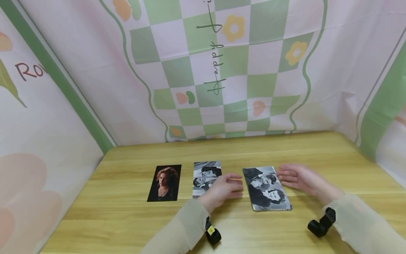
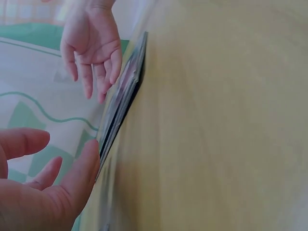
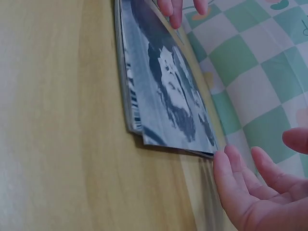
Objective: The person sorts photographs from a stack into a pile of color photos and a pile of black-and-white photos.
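Two pale sleeves (image 1: 179, 227), nearest, bore black wrist cameras (image 1: 317, 228). Left hand (image 1: 223, 188) and right hand (image 1: 299, 179): each grip was relaxed, fingers loosely extended, holding nothing. Between them, on the table (image 1: 117, 220), lay a stack of black-and-white photographs (image 1: 268, 190). The left hand partly hid another black-and-white photograph (image 1: 205, 174); farther left lay a colour portrait (image 1: 164, 183). Backdrop (image 1: 174, 70) read "Happy"; left panel (image 1: 31, 116), "Ro".

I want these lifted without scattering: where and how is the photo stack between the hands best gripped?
Probably grip the photo stack by its long side edges, left hand coming from the left, right hand from the right. It lies flat with its top card askew, so squeezing both sides should hold the layers together.
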The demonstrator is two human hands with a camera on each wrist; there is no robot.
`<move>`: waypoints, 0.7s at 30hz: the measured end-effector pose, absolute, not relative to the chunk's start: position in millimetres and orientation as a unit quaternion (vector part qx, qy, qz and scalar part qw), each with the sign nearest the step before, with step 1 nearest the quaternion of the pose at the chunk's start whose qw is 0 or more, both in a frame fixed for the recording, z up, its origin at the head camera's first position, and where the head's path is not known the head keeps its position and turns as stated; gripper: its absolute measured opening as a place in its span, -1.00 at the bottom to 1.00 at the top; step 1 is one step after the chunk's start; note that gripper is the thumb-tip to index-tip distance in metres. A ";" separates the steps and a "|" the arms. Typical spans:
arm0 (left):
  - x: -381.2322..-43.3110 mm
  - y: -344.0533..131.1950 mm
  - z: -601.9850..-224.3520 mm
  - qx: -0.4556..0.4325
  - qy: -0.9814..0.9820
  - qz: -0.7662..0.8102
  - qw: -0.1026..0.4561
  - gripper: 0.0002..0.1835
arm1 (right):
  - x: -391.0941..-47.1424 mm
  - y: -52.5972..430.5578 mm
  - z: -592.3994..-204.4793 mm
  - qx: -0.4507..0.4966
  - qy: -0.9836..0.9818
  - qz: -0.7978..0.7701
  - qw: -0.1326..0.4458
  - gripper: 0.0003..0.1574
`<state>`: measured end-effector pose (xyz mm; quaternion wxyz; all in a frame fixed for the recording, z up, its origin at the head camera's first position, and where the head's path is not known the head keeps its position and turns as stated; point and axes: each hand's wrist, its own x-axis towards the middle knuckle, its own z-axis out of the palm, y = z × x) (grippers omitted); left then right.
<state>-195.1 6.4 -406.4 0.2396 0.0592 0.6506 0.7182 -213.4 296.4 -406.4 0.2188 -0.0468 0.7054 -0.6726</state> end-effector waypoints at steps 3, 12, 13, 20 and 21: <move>-194.0 10.3 -409.3 0.054 0.652 0.716 0.243 -0.58 | -213.1 298.2 -409.6 -0.047 0.700 -0.677 0.223 -0.34; -192.5 14.0 -411.1 0.043 0.655 0.715 0.242 -0.60 | -212.5 295.8 -414.3 -0.036 0.704 -0.672 0.226 -0.36; -192.5 14.4 -411.2 0.043 0.654 0.715 0.242 -0.60 | -212.3 295.9 -414.5 -0.035 0.704 -0.672 0.225 -0.36; -192.6 17.9 -411.7 0.047 0.651 0.718 0.244 -0.60 | -209.7 297.5 -414.5 -0.036 0.702 -0.676 0.223 -0.38; -192.6 18.3 -411.8 0.047 0.650 0.718 0.244 -0.60 | -209.3 297.5 -414.4 -0.037 0.701 -0.676 0.223 -0.37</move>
